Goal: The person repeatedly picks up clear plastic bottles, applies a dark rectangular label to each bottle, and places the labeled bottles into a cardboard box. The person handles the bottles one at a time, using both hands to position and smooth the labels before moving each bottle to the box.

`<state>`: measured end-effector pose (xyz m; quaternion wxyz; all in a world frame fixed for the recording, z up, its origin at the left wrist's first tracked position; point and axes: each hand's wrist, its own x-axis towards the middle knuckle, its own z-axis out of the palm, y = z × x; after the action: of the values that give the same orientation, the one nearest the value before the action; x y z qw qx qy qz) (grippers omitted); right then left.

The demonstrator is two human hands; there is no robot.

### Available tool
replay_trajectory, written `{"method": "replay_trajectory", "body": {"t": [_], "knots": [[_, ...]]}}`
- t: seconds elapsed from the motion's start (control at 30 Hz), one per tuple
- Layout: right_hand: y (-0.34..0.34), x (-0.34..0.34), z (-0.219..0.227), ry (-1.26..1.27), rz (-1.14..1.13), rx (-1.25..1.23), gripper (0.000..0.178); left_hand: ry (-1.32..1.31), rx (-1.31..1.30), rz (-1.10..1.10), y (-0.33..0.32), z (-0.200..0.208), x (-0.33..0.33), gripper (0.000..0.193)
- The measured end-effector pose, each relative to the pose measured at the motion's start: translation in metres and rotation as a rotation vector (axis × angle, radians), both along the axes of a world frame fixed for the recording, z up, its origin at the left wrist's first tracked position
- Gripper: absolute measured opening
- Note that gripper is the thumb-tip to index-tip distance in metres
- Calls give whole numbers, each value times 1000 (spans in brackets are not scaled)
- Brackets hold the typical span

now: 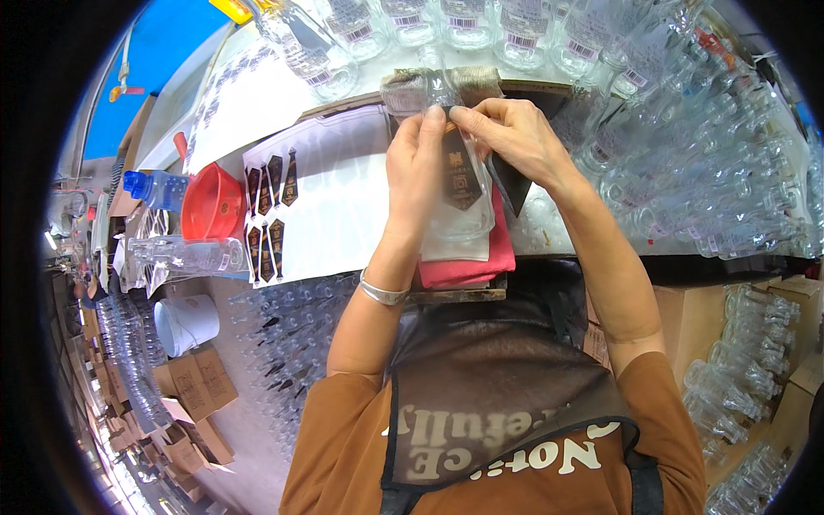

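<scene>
A clear glass bottle lies with its neck pointing away from me, its neck end between two rolled cloth pads. Along its upper face runs a black tie-shaped label with gold print. The thumb and fingers of my left hand press at the label's narrow top end. From the other side my right hand pinches the same end, thumb against the glass. Beside the bottle, under my right hand, a dark pointed piece shows; its kind is unclear. Red cloth lies beneath the bottle's base.
On the left lies a white backing sheet with several black labels, beside a red basin and a blue-capped bottle. Many glass bottles crowd the right; a row stands behind. A white bucket and cartons are lower left.
</scene>
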<state>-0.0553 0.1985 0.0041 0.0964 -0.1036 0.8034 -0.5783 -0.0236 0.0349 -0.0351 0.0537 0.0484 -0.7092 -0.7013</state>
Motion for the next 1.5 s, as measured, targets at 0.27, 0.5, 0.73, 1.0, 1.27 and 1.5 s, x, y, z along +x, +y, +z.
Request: {"method": "replay_trajectory", "body": {"t": [0.27,0.5,0.73,1.0,1.27,1.5], "knots": [[0,-1,-4,19,18,-3,53,18,10,-2,-1,-4,0,51],[2,-8,-1,-54,45,-43,60,-34,72,-22,-2,-1,0,50],[-2,-9,-8,21,13,64,60,25,98,-13,3,0,2,51],[6,3,-1,-71,67,-70,54,-66,317,-61,-4,0,7,50],[9,30,-5,-6,54,25,51,-8,207,-85,-2,1,25,51],[7,29,-5,-3,41,66,53,-10,179,-66,-2,-3,24,52]]}}
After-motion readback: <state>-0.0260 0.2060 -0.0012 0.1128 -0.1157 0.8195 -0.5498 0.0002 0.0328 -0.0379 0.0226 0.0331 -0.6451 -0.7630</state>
